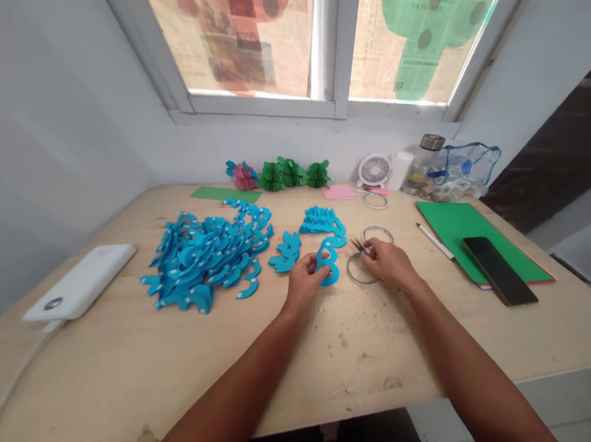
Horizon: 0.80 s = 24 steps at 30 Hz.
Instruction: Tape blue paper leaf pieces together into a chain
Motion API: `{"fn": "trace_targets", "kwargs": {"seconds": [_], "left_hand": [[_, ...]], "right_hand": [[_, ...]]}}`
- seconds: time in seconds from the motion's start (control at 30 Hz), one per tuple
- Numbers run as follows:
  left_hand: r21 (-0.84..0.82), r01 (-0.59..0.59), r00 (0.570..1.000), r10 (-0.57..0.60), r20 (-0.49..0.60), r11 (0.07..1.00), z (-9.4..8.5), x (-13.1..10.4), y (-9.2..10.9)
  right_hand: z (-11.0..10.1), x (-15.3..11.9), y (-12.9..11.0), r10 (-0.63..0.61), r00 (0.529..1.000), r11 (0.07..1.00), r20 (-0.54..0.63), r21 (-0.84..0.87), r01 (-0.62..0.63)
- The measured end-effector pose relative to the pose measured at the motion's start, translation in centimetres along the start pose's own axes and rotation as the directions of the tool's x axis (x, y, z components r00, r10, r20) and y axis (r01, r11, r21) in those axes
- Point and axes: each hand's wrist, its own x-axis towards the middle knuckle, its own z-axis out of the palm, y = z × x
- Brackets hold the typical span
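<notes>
My left hand [306, 275] is closed on a curvy blue paper cutout [329, 276] with small white patches, pinched by its edge above the table. My right hand [386, 260] is closed on tweezers [358, 245], their dark tips pointing left toward the paper. Partly beneath that hand lies a roll of thin tape [349, 267], and a second tape roll [378, 229] lies just behind it. Close to my left hand are a small fan of blue cutouts [284, 252] and a row of folded blue pieces [320, 220]. A large heap of blue cutouts [203, 255] spreads to the left.
A white power bank [84, 281] with a cable lies at left. Green folded paper shapes [292, 173], a small fan [375, 169] and a glass bottle [424, 163] stand along the wall. At right are green sheets [460, 224], a white pen [434, 241] and a phone [500, 270].
</notes>
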Motion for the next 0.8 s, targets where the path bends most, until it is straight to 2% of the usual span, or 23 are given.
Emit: {"fn": "trace_targets", "kwargs": {"seconds": [0.13,0.2,0.27,0.33,0.4,0.5,0.57,0.67,0.8], "left_hand": [[-0.002,0.001,1.0,-0.001,0.0,1.0,0.0,0.0,0.1],[-0.001,0.009,1.0,-0.009,0.011,1.0,0.0,-0.1,0.2],[-0.006,0.025,0.999,-0.025,0.022,1.0,0.0,-0.1,0.3],[-0.024,0.043,0.999,-0.043,0.034,0.999,0.0,-0.1,0.3],[-0.052,0.06,0.997,-0.058,0.048,0.997,0.1,-0.2,0.3],[-0.076,0.069,0.996,-0.065,0.061,0.995,0.3,-0.3,0.5],[-0.082,0.075,0.994,-0.069,0.082,0.994,0.4,-0.5,0.7],[-0.084,0.111,0.981,-0.096,0.166,0.99,0.4,-0.7,1.0],[-0.079,0.145,0.948,-0.115,0.297,0.986,0.3,-0.8,0.9]], "right_hand": [[0.0,1.1,1.9,0.107,0.982,0.952,-0.154,0.3,-0.056],[0.2,1.5,2.6,0.141,0.98,0.885,-0.139,0.461,-0.062],[0.3,1.6,2.9,0.126,0.984,0.864,-0.127,0.501,-0.046],[0.2,1.5,2.9,0.063,0.991,0.905,-0.118,0.426,-0.006],[0.0,1.2,2.7,0.012,0.998,0.964,-0.068,0.266,0.006],[-0.2,0.8,2.2,0.027,0.997,0.999,0.066,0.019,-0.029],[-0.3,0.7,2.1,0.039,0.993,0.998,0.114,-0.061,-0.032],[-0.1,0.8,2.2,0.019,0.994,0.999,0.108,-0.053,-0.013],[-0.1,1.0,2.4,-0.009,0.998,0.989,0.055,0.146,0.001]]}}
